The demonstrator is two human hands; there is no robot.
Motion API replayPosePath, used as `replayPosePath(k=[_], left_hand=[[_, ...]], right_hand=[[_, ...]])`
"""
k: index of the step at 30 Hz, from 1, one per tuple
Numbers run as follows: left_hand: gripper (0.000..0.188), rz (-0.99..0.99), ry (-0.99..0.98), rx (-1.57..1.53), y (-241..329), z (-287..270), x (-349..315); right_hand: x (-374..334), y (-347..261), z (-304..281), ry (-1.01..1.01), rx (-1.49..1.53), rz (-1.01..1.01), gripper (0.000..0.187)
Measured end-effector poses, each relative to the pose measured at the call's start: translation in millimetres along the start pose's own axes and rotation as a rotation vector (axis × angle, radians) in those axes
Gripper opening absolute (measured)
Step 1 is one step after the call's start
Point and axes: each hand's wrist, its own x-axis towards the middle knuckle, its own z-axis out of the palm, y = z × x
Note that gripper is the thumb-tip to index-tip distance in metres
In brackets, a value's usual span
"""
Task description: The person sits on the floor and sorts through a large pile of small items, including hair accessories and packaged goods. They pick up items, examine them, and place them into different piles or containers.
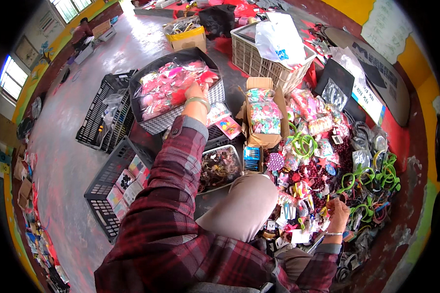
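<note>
Head view: seeing pink packets [162, 84] under left fingers [204, 88], probably light, slippery, best pinched by a corner. Can't tell if clamped; ditto right fingers [334, 205] by trinkets [304, 189].

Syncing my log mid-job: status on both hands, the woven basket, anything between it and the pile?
Left hand at pink-red packets in woven basket. Right hand at hair-accessory pile; both grips unclear. Open cardboard carton between basket and pile.
</note>
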Motion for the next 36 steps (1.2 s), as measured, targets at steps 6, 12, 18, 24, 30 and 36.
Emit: replayPosePath(k=[6, 12, 18, 24, 30, 36], left_hand=[[0.011, 0.148, 0.004, 0.366, -18.1, -24.2, 11.8], [0.021, 1.159, -0.238, 1.386, -5.7, -17.6, 15.6], [0.039, 1.105, -0.564, 2.172, -9.5, 0.0, 28.1], [0.053, 0.691, -0.59, 2.456, -17.3, -5.4, 64.6], [0.056, 0.735, -0.587, 2.282, -7.1, -23.5, 120.0], [0.049, 1.199, -0.684, 1.855, -19.4, -8.6, 66.2]], right_hand=[[-1.4, -1.4, 5.6, 0.0, -0.016, 0.037, 0.025], [-5.4, -1.7, 8.2, -0.02, -0.07, 0.027, 0.026], [-7.9, -5.6, 9.5, -0.061, -0.12, 0.019, 0.026], [-11.6, 2.6, -0.4, -0.073, -0.166, 0.033, 0.027], [-13.2, -9.5, 3.5, -0.105, -0.305, 0.018, 0.025], [-18.5, -10.5, -7.1, -0.073, -0.305, 0.004, 0.026]])
